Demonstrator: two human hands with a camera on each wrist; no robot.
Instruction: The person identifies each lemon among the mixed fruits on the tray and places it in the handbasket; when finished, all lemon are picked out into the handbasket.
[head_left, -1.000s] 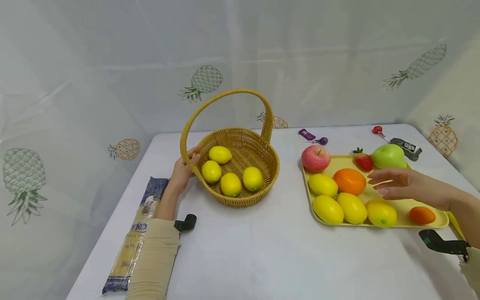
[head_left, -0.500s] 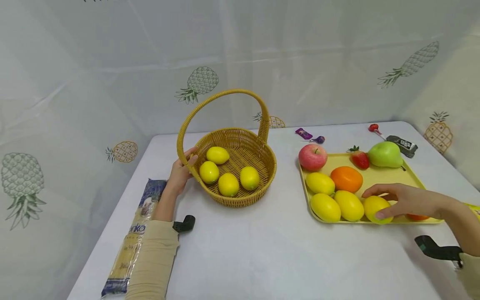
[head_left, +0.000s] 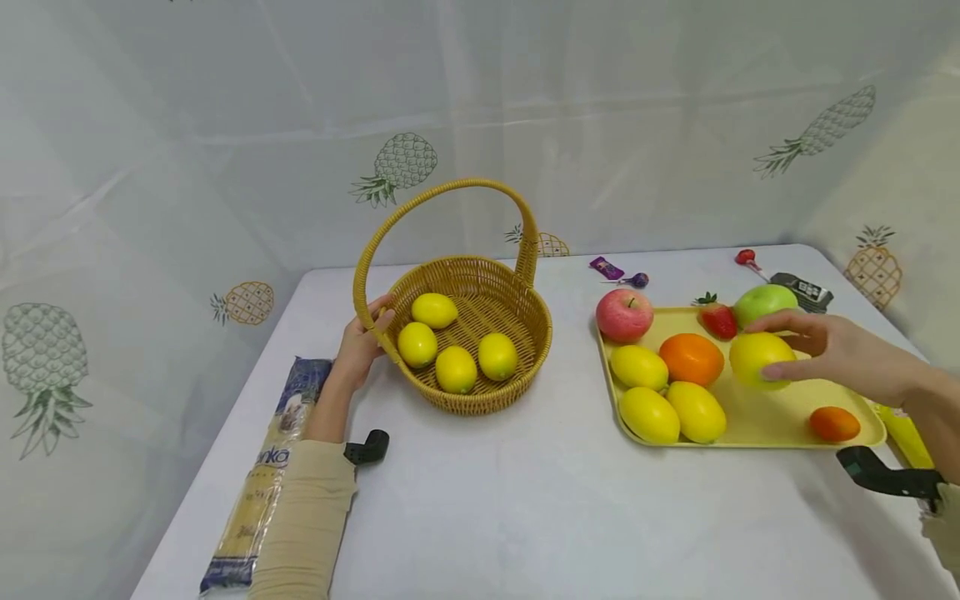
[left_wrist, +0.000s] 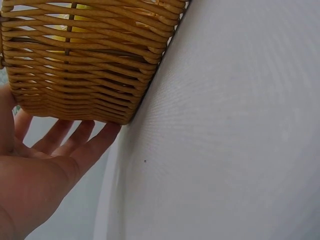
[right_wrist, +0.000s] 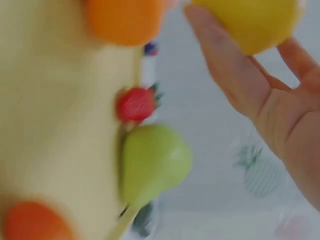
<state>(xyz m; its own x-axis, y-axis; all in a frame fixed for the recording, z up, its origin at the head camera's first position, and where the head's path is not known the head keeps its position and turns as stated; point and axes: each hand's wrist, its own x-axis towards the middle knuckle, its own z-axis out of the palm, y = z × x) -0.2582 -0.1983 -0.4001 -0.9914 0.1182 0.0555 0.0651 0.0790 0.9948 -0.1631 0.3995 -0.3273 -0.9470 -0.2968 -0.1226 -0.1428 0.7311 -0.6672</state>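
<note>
In the head view, a wicker basket (head_left: 480,400) with a tall arched handle stands at the middle left, several lemons (head_left: 497,357) inside. My left hand (head_left: 363,346) rests against its left side by the foot of the handle; in the left wrist view, extended fingers (left_wrist: 92,147) touch the basket's lower wall. On the right, my right hand (head_left: 832,354) grips a lemon (head_left: 756,360) between thumb and fingers, raised over the yellow tray (head_left: 757,433). The right wrist view shows this lemon (right_wrist: 255,22) at the top edge, partly cut off.
The tray also bears several lemons (head_left: 648,415), an orange (head_left: 692,358), a strawberry (head_left: 717,321), a pear (head_left: 763,302), a small orange-red fruit (head_left: 834,424) and an apple (head_left: 624,315) at its corner. Wrapped sweets (head_left: 606,267) lie behind. A long pasta packet (head_left: 258,492) lies left.
My right hand came down to the lemon at the tray's front, took hold of it and lifted it up and back. My left hand and the basket stay in place.
</note>
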